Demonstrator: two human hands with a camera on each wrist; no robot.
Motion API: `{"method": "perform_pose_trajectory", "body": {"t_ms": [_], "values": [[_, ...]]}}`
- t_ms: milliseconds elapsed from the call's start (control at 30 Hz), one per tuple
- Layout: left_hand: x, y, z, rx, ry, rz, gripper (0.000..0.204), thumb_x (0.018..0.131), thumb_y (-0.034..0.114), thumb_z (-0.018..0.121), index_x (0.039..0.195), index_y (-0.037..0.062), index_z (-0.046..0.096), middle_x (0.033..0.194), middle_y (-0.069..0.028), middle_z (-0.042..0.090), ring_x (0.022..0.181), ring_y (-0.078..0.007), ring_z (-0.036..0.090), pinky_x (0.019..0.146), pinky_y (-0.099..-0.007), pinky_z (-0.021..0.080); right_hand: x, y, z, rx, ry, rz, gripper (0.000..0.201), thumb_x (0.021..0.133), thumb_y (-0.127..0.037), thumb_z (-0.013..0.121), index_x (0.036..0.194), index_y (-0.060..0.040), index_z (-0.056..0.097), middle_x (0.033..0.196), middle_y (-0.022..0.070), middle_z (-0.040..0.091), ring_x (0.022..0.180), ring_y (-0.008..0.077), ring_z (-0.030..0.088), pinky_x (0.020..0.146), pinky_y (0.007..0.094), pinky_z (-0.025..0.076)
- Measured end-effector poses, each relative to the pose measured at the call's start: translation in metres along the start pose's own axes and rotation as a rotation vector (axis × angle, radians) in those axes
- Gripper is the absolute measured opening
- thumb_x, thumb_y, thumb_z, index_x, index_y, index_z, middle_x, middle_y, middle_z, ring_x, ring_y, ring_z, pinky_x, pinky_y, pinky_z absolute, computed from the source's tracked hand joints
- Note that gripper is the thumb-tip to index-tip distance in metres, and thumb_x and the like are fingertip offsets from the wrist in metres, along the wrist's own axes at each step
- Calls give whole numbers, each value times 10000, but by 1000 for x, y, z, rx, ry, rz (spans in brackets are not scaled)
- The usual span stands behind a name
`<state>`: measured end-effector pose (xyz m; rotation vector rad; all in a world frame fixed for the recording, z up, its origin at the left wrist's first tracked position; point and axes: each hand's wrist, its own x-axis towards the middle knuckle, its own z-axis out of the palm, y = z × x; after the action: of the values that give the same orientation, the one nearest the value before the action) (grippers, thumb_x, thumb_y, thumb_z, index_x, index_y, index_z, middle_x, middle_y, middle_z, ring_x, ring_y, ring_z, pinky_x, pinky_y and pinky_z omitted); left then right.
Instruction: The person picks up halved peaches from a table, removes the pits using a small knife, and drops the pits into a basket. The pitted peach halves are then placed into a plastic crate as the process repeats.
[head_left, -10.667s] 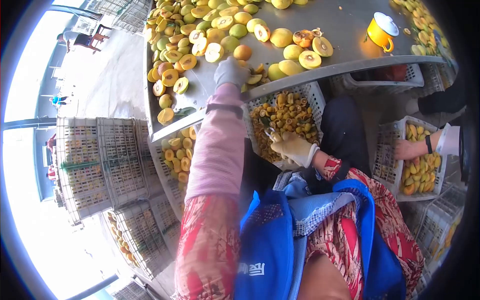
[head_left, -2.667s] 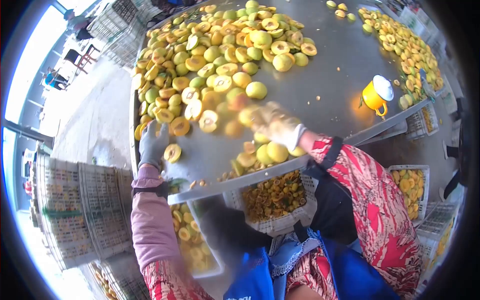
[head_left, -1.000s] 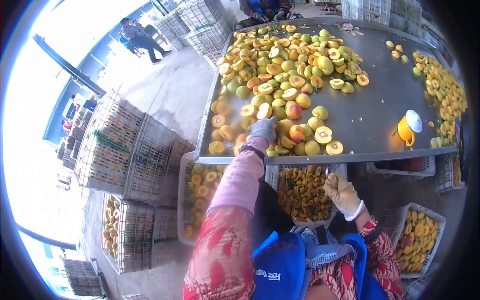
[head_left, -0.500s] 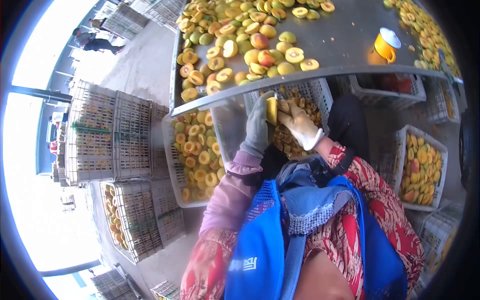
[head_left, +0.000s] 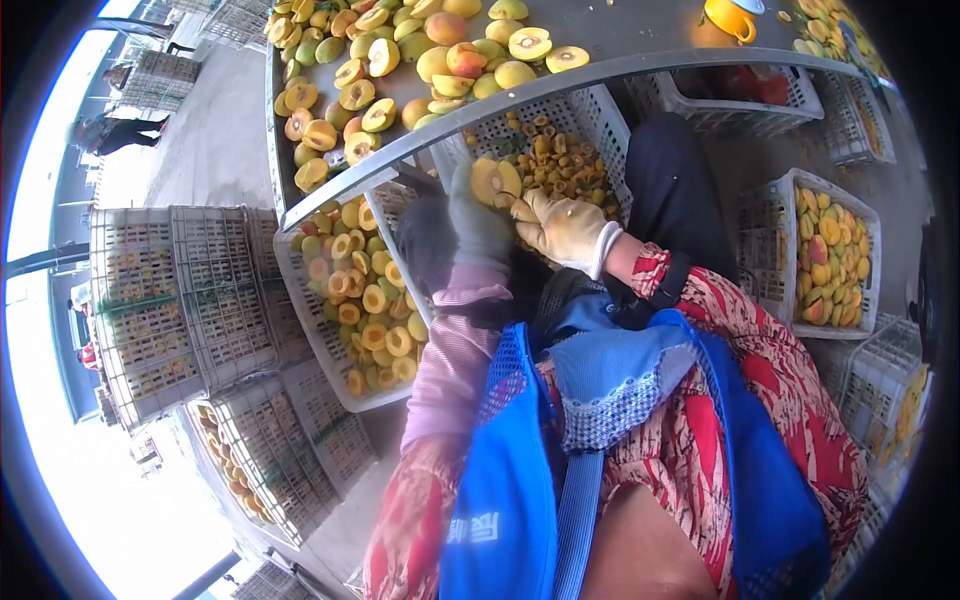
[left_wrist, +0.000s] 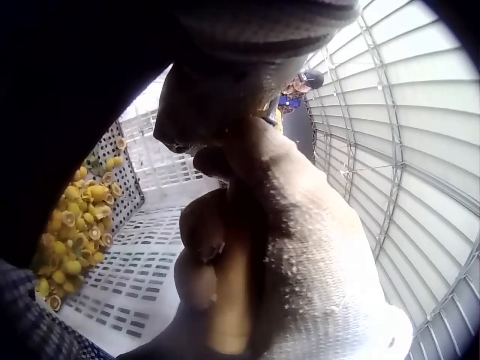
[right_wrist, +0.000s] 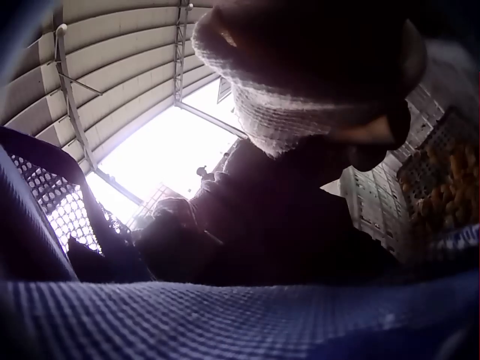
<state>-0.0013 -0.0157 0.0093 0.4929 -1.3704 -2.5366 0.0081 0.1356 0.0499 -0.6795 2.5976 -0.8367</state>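
My left hand (head_left: 475, 215), in a grey glove, holds a halved yellow peach (head_left: 493, 180) with its cut face showing. Right beside it, my right hand (head_left: 570, 228) in a cream glove grips a pitting tool, its working end close to the fruit. In the left wrist view the curled fingers of the right hand (left_wrist: 315, 247) wrap a tan handle (left_wrist: 229, 315). Both hands are above a white crate (head_left: 600, 110) of removed pits (head_left: 565, 155). The right wrist view is dark, with part of the right glove (right_wrist: 277, 112) showing.
The metal table edge (head_left: 420, 135) runs just beyond the hands, with peach halves (head_left: 383, 57) and a yellow mug (head_left: 730, 20) on top. A crate of pitted halves (head_left: 370, 300) stands left; another fruit crate (head_left: 830, 260) is right. Crates are stacked (head_left: 185, 310) farther left.
The left hand has come back from the fruit on the table with a peach half and brought it to the right hand over the pit crate. The head view has shifted downward.
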Motion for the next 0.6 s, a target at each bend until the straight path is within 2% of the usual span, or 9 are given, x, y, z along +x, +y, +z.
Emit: {"method": "perform_pose_trajectory", "body": {"t_ms": [67, 133, 167, 233, 300, 367, 433, 600], "values": [[3, -6, -10, 117, -9, 66, 288, 788, 9, 607, 1074, -4, 576, 965, -97, 626, 875, -194, 624, 730, -271, 518, 2, 2, -1, 54, -40, 6, 453, 879, -411, 547, 1145, -50, 478, 837, 218, 643, 787, 387, 636, 685, 471, 501], [4, -8, -8, 99, -9, 84, 267, 798, -8, 594, 1065, -11, 583, 954, -95, 628, 876, -186, 621, 732, -267, 515, 7, -3, -6, 283, -103, 155, 460, 878, -409, 551, 1146, -39, 491, 824, 219, 638, 779, 393, 632, 691, 476, 501], [5, -11, -5, 51, -2, 86, 242, 826, 30, 582, 1063, -15, 584, 947, -94, 629, 872, -184, 619, 736, -270, 515, 9, -4, -7, 395, -134, 229, 464, 878, -407, 552, 1147, -34, 497, 818, 219, 636, 775, 397, 630, 695, 479, 500], [3, -11, 0, -27, 11, 43, 237, 880, 126, 545, 1059, -23, 584, 944, -99, 626, 866, -183, 615, 746, -277, 512, 19, 5, 9, 204, 24, 79, 389, 891, -370, 542, 1102, -44, 525, 830, 209, 619, 751, 389, 628, 676, 475, 504], [3, -7, 7, -91, 13, -45, 312, 932, 242, 492, 1054, -31, 582, 952, -110, 620, 862, -184, 611, 757, -285, 509, 21, 3, 15, 175, 114, 153, 233, 912, -283, 516, 1032, -89, 566, 878, 183, 560, 675, 358, 617, 617, 448, 516], [1, -1, 19, -125, 74, -85, 422, 950, 347, 429, 1048, -34, 583, 964, -123, 612, 873, -188, 602, 785, -301, 500, 27, 9, 23, 171, 44, 143, 374, 888, -377, 504, 1072, -51, 524, 914, 231, 609, 827, 396, 615, 738, 472, 486], [1, -3, 22, -120, 108, -92, 489, 958, 407, 392, 1047, -35, 582, 976, -133, 605, 888, -196, 594, 810, -313, 492, 29, 12, 28, 141, 1, 132, 447, 876, -420, 500, 1095, -31, 499, 934, 255, 631, 900, 414, 615, 797, 483, 473], [-5, 3, 32, -116, 124, -82, 544, 965, 441, 352, 1065, -48, 566, 988, -143, 598, 921, -218, 584, 848, -322, 473, 29, 14, 30, 155, -50, 101, 445, 878, -406, 505, 1104, -22, 498, 965, 264, 621, 907, 410, 614, 802, 483, 476]]}}
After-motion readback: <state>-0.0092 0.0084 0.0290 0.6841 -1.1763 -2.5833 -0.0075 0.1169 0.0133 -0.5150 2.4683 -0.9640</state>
